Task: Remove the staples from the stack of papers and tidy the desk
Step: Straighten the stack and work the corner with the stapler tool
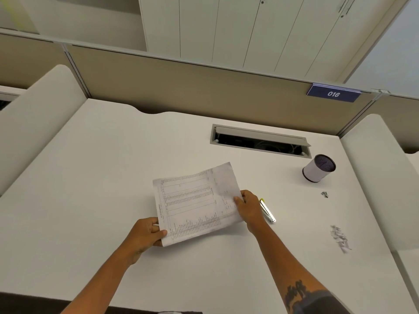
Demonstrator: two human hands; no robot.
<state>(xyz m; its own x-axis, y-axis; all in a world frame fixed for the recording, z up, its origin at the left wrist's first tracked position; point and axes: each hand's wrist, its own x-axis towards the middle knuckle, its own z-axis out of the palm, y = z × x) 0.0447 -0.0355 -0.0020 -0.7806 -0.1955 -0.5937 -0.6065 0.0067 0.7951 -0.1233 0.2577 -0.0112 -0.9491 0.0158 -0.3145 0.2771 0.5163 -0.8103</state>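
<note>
A stack of printed papers (196, 201) is held above the middle of the white desk (90, 177). My left hand (145, 234) grips its near left corner, thumb on top. My right hand (248, 208) grips its right edge, thumb on the sheet. A metal staple remover with a yellow tip (267, 210) lies on the desk just right of my right hand. A pile of pulled staples (341, 237) lies further right, and a small clump of staples (325, 194) sits beyond it.
A white mesh-lined pen cup (318, 168) stands at the back right. An open cable hatch (260, 141) is set in the desk behind the papers. Beige partitions with a blue 016 sign (333, 94) bound the back; padded dividers flank both sides.
</note>
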